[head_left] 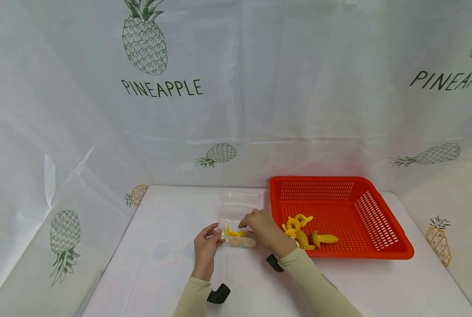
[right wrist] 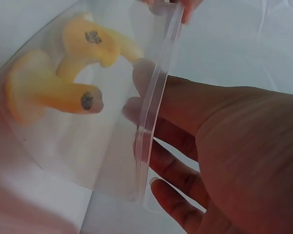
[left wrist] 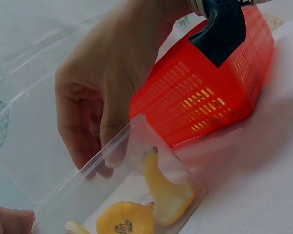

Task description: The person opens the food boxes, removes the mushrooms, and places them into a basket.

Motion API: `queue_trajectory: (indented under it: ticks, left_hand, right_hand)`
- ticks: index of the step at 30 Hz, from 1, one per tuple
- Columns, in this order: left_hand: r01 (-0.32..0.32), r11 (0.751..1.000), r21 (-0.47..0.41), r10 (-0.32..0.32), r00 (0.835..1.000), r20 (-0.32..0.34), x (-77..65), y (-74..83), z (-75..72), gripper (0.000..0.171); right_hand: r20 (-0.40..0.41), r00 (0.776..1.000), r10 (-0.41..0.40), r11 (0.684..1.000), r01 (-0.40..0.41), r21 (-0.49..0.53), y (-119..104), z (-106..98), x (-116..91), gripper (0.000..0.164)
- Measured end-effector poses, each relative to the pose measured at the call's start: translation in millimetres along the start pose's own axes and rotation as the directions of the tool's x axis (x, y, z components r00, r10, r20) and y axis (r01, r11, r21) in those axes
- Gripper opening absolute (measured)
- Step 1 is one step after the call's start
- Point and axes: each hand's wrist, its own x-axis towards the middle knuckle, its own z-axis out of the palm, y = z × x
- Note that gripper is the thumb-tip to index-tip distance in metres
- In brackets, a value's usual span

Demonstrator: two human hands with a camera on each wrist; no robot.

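A clear plastic box [head_left: 225, 242] with its hinged lid [head_left: 241, 199] tipped back stands in front of me. Several yellow mushroom-shaped pieces lie inside, among them one with a dark-tipped stem [left wrist: 172, 197] and a rounded one [left wrist: 119, 218]. My left hand [head_left: 207, 246] grips the left wall of the box between thumb and fingers. Over the box's right part is my right hand [head_left: 263, 229], its thumb and fingertips reaching in past the rim. Nothing shows between those fingers in the left wrist view; they hang loosely bent beside the pieces.
Right beside the box stands a red perforated basket [head_left: 378, 253]. More yellow pieces [head_left: 325, 238] lie in its left half, some with ring-like shapes. Behind the white table [head_left: 149, 259] hangs a sheet printed with pineapples [head_left: 299, 110].
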Motion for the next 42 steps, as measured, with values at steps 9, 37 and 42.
queue_trajectory:
  ticks: [9, 37, 42]
  left_hand:
    - [-0.006, 1.000, 0.005, 0.006, 1.000, -0.005, 0.3, -0.5, -1.1, 0.034]
    - [-0.017, 0.999, -0.027, 0.017, 1.000, 0.018, 0.2, -0.4, -0.8, 0.035]
    - [-0.016, 1.000, -0.018, 0.016, 1.000, 0.014, -1.1, 0.4, -0.8, 0.035]
  right_hand:
    - [0.028, 0.999, 0.026, 1.000, -0.025, -0.019, -5.6, 7.3, 10.4, 0.022]
    - [0.150, 0.982, 0.113, 0.991, -0.123, 0.057, -13.1, 20.7, 38.4, 0.013]
    - [0.189, 0.970, 0.155, 0.980, -0.175, 0.094, -13.5, 20.7, 42.4, 0.010]
